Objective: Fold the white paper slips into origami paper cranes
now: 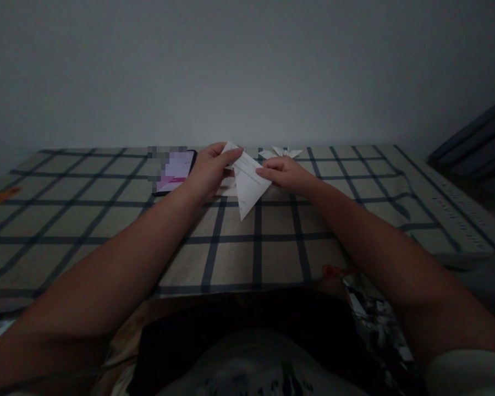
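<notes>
Between my hands is a white folded piece of paper (pixel 249 190), triangular, with faint printed lines and one point hanging down. My left hand (pixel 212 168) pinches its upper left corner, thumb on top. At its right corner, my right hand (pixel 284 173) grips the edge between thumb and fingers. The paper is held up above the table. A folded white paper shape (pixel 292 153) with pointed tips lies just behind my right hand, partly hidden by it. Under my left hand, another pale flat piece (pixel 226 191) shows in part; I cannot tell what it is.
A phone (pixel 177 170) with a lit screen lies left of my left hand. The table has a checked cloth (pixel 235 258) and stands against a plain wall (pixel 247 71). Orange ties (pixel 0 199) show at the left edge and orange ones (pixel 338 271) at the front edge.
</notes>
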Action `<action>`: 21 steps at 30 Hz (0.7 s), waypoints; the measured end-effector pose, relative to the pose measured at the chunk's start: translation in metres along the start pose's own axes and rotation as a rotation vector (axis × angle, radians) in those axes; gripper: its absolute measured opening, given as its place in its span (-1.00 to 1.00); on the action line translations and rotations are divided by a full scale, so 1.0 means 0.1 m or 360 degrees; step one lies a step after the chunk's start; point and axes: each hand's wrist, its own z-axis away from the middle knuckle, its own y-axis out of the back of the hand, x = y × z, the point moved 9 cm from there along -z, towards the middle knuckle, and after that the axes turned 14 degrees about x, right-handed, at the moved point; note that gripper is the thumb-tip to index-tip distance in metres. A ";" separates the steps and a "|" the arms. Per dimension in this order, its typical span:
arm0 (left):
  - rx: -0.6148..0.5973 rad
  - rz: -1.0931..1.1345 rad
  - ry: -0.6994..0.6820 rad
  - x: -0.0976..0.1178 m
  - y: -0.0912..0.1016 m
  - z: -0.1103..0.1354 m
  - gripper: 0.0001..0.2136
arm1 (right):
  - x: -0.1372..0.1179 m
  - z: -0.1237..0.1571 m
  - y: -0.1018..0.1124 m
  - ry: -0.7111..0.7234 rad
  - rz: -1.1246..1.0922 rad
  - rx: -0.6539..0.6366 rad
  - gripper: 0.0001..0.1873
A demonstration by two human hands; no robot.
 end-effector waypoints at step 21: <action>0.0154 -0.0219 -0.0177 0.10 0.08 -0.06 -0.80 | -0.06 -0.02 0.11 0.0104 0.0034 0.0197 -0.56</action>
